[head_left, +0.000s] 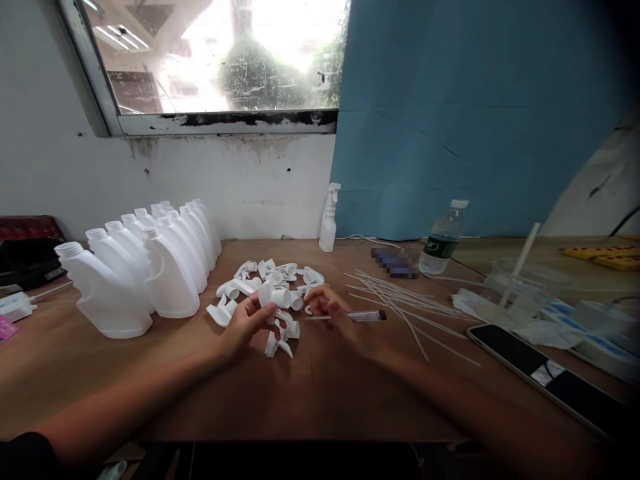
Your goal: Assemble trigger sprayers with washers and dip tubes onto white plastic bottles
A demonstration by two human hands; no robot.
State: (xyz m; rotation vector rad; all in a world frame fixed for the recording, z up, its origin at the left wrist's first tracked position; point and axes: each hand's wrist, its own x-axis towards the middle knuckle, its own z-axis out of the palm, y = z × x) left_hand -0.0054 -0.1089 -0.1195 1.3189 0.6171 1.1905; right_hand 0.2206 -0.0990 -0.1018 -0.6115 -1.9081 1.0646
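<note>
Here's the left hand, fingers curled around a white spray head, holding it over the near side of the loose heads heaped mid-table. Across from it, the right hand has its fingers bent in, seemingly closed on a slim tool with a clear handle; a small white ring sits at its fingertips, pinched or merely close by, I can't tell. On the scoreboard: one bottle with its sprayer on stands by the wall, looking complete. Everything else looks early: the white bottles at left show open necks, thin tubes lie loose at right, and plenty of heads, I'd judge, remain to be handled.
</note>
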